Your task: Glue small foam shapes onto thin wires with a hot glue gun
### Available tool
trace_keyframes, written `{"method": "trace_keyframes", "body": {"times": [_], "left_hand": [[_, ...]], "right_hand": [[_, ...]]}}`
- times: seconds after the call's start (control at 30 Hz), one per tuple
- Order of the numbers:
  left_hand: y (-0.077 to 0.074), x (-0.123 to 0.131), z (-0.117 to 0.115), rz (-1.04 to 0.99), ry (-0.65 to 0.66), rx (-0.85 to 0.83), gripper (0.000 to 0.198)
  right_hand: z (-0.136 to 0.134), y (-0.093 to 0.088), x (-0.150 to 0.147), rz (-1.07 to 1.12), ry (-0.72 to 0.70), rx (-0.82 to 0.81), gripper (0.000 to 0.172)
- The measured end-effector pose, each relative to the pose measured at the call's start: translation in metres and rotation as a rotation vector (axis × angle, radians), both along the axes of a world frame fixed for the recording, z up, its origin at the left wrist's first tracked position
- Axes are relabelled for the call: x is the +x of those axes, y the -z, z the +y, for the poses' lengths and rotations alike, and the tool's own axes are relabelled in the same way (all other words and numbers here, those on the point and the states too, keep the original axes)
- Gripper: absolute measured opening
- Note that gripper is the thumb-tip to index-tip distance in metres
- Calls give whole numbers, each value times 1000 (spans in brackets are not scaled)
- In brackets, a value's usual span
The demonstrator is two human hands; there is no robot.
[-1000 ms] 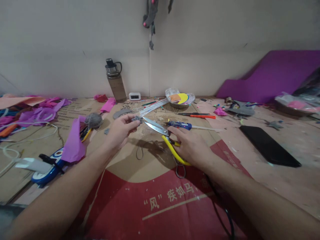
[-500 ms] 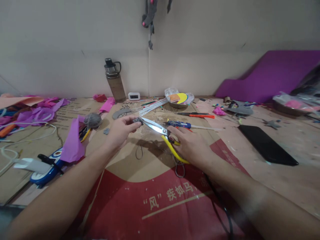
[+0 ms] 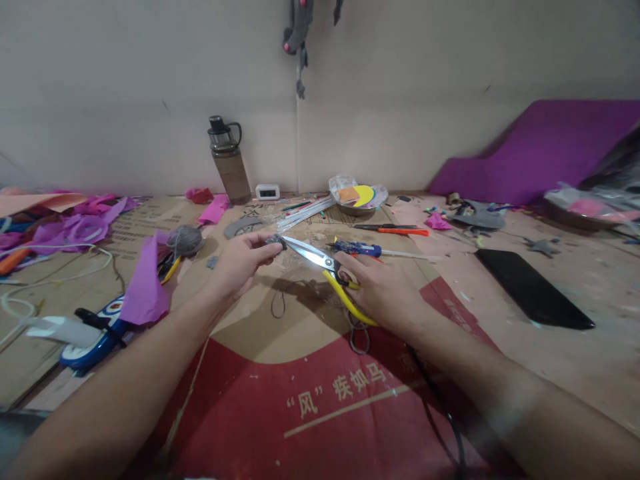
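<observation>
Between the thumb and fingers of my left hand (image 3: 247,259) is a small dark grey piece (image 3: 275,241), perhaps felt; its shape is mostly covered. My right hand (image 3: 383,283) grips yellow-handled scissors (image 3: 313,255) by the handles. Their blades point left, with the tips at the edge of the grey piece. Thin grey yarn (image 3: 360,337) lies looped on the cardboard (image 3: 300,347) below the scissors. A blue glue gun (image 3: 363,249) with a clear glue stick lies just beyond my right hand.
An orange-handled cutter (image 3: 400,230), a bowl (image 3: 357,207) and a bottle (image 3: 231,170) stand or lie farther back. On the left are a grey yarn ball (image 3: 185,240), pink paper (image 3: 145,287) and a blue-and-white power strip (image 3: 93,347). A black phone (image 3: 533,287) lies on the right.
Almost nothing differs. Both hands and the scissors keep the same place, apart from a very slight shift of the whole view.
</observation>
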State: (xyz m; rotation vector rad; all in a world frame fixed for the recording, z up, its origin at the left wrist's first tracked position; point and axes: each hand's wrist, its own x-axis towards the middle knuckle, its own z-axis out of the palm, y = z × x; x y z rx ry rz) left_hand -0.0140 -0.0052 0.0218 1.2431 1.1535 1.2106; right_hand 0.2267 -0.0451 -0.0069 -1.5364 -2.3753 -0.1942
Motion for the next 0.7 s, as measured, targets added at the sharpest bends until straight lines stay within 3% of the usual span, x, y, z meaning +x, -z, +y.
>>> {"method": "trace_keyframes", "body": {"times": [0.27,0.43,0.7], "left_hand": [[2,-1,3,-65,69,-82,14],[7,-6,6,-134,49,-121,20],[8,-7,7,-149,100,-74,21]], "right_hand": [[2,3,0,185,-29,-28,25],[6,8,2,351,-46,-51,37],[6,5,-1,312,-51,-71,45]]}}
